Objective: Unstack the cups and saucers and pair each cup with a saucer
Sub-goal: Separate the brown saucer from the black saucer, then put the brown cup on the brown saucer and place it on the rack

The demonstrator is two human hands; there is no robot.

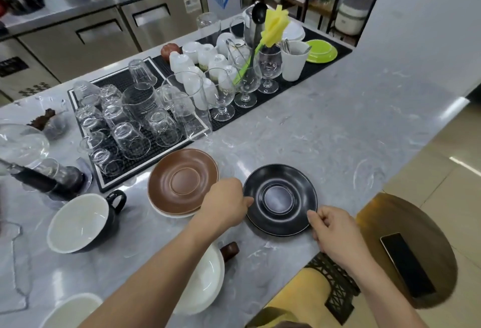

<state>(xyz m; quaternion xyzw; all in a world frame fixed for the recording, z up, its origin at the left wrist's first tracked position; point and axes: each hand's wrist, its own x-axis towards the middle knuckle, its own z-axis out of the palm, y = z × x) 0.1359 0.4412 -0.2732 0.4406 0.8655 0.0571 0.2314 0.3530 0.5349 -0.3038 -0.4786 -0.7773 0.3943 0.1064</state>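
One black saucer (280, 199), matte glaze, round, shallow, with a recessed well that shows a pale sheen. It lies flat on the grey counter (338, 132), just right of the brown saucer (183, 181). We judge it stiff, fairly light, breakable and slick at the rim. We pinch opposite edges: left hand (226, 204), right hand (331, 226), the best purchase.

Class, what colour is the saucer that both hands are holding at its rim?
Matte black saucer, seen clearly in the head view.

grey marble counter (338, 124) | black saucer (279, 219) | brown saucer (182, 181) | black cup (83, 223)
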